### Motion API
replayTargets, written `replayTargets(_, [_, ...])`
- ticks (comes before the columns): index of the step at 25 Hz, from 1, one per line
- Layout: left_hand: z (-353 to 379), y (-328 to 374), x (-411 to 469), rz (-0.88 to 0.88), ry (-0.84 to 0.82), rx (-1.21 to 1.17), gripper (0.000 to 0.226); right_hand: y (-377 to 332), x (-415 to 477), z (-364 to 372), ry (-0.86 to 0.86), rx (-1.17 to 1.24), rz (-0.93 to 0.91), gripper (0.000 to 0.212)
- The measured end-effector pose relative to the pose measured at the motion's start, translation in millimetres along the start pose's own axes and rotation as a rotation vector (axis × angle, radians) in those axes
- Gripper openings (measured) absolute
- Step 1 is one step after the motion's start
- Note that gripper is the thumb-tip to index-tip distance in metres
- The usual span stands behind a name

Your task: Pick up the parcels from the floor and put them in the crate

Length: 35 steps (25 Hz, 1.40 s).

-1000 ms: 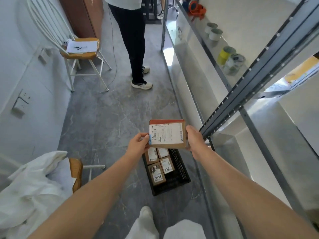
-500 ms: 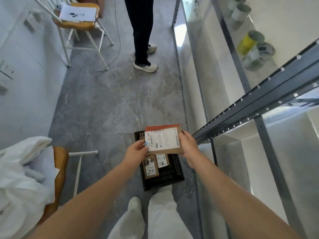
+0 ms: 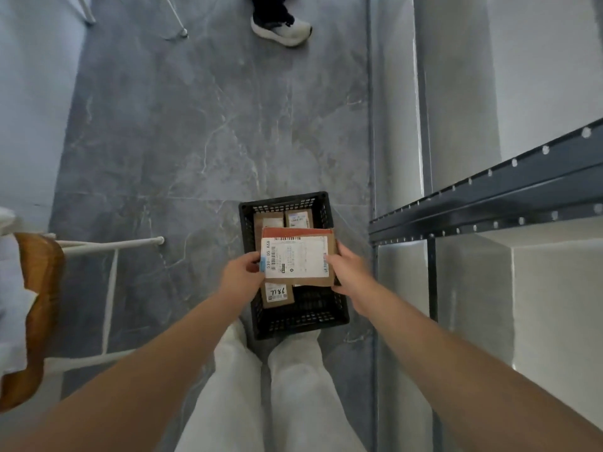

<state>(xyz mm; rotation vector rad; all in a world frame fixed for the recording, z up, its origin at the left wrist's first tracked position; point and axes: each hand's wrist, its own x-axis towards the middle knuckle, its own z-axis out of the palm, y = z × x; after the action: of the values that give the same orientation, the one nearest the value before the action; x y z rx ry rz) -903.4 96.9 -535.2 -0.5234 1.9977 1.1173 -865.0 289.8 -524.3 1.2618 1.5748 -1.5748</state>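
I hold a flat brown cardboard parcel (image 3: 298, 256) with a white label and a red top edge, level, right over the black plastic crate (image 3: 248, 243). My left hand (image 3: 243, 272) grips its left edge and my right hand (image 3: 347, 267) grips its right edge. The crate stands on the grey floor just in front of my legs. Inside it lie several small brown parcels, one marked 786 (image 3: 277, 295) at the near left and two at the far end (image 3: 298, 218). The held parcel hides the crate's middle.
A grey metal shelving rack (image 3: 489, 197) runs along the right, close to the crate. A wooden chair with white legs (image 3: 107, 285) and white cloth stands at the left. Another person's white shoe (image 3: 282, 29) is on the floor far ahead.
My view has tilted further down and I have stepped up to the crate. The parcel, held by both hands throughout, has come lower and now sits directly above the crate.
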Motion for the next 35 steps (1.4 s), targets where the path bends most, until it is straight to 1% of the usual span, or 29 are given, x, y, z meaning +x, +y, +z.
replayTargets(2, [14.3,-12.1,29.6,-0.006,0.009,0.002,0.044,12.9,34.0,0.5,-0.02,-0.03,0.025,0.047])
replayTargets(5, [35.1,-34.6,75.7,-0.043,0.005,-0.056,0.043,27.7,90.4,4.5,-0.044,-0.046,0.053,0.048])
replayTargets(9, [50.5,-62.8,143.3,-0.091,0.039,-0.004,0.038,26.1,172.0,28.4,-0.135,-0.095,0.014,0.056])
replayTargets(13, [55.9,-76.7,219.9,-0.126,0.063,0.007,0.038,19.3,245.2,56.2,-0.146,-0.06,-0.004,0.056])
replayTargets(16, [66.1,-78.6,270.4,-0.136,0.103,-0.085,0.039,19.6,291.7,66.3,-0.109,0.005,0.0,0.054])
replayTargets(19, [81.8,-88.4,305.4,-0.189,0.094,-0.23,0.043,32.4,334.4,73.5,-0.081,0.061,0.015,0.057])
replayTargets(22, [91.3,-101.8,323.3,-0.18,0.136,-0.329,0.049,41.2,358.9,83.4,-0.109,0.098,0.028,0.058])
replayTargets(24, [92.6,-107.1,328.6,-0.139,0.167,-0.338,0.05,41.1,366.9,93.3,-0.141,0.088,0.02,0.058])
replayTargets(25, [93.1,-110.4,328.9,-0.111,0.167,-0.296,0.052,40.8,370.8,97.6,-0.16,0.074,0.013,0.058])
replayTargets(27, [95.4,-119.9,325.8,-0.058,0.125,-0.188,0.068,40.8,378.7,102.0,-0.189,0.016,-0.007,0.061])
replayTargets(28, [97.2,-123.5,323.1,-0.046,0.103,-0.145,0.077,39.7,382.6,102.4,-0.202,-0.029,-0.018,0.064])
replayTargets(30, [102.7,-127.3,318.6,-0.034,0.108,-0.117,0.086,36.8,387.9,102.6,-0.216,-0.16,-0.03,0.073])
replayTargets(32, [107.4,-129.7,317.2,-0.015,0.147,-0.115,0.087,35.7,387.1,106.6,-0.24,-0.269,-0.022,0.084])
replayTargets(34, [108.5,-131.2,316.9,-0.01,0.194,-0.123,0.084,41.0,385.5,110.9,-0.235,-0.285,-0.01,0.09])
replayTargets(35, [106.8,-131.6,317.4,-0.026,0.213,-0.166,0.082,45.5,385.0,112.0,-0.222,-0.275,-0.017,0.09])
